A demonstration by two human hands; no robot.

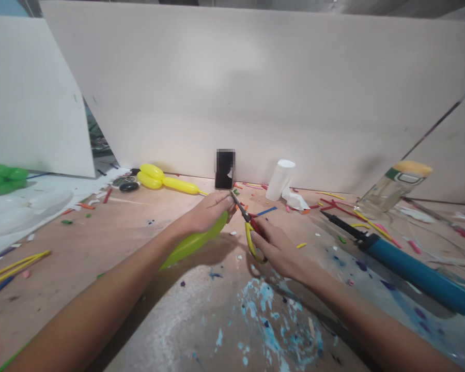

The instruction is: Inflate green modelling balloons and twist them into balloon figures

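Observation:
A long yellow-green balloon is gripped near its end by my left hand, and its body passes below my left forearm. My right hand holds scissors with yellow and red handles. The blades point up and to the left, their tips close to the fingers of my left hand. Whether the blades touch the balloon I cannot make out. Beyond my left hand lies a twisted yellow balloon with several bubbles.
A phone leans on the white board at the back. A white roll and a bottle stand right of it. A blue balloon pump lies at the right; green balloons are far left. Balloon scraps litter the paint-stained table.

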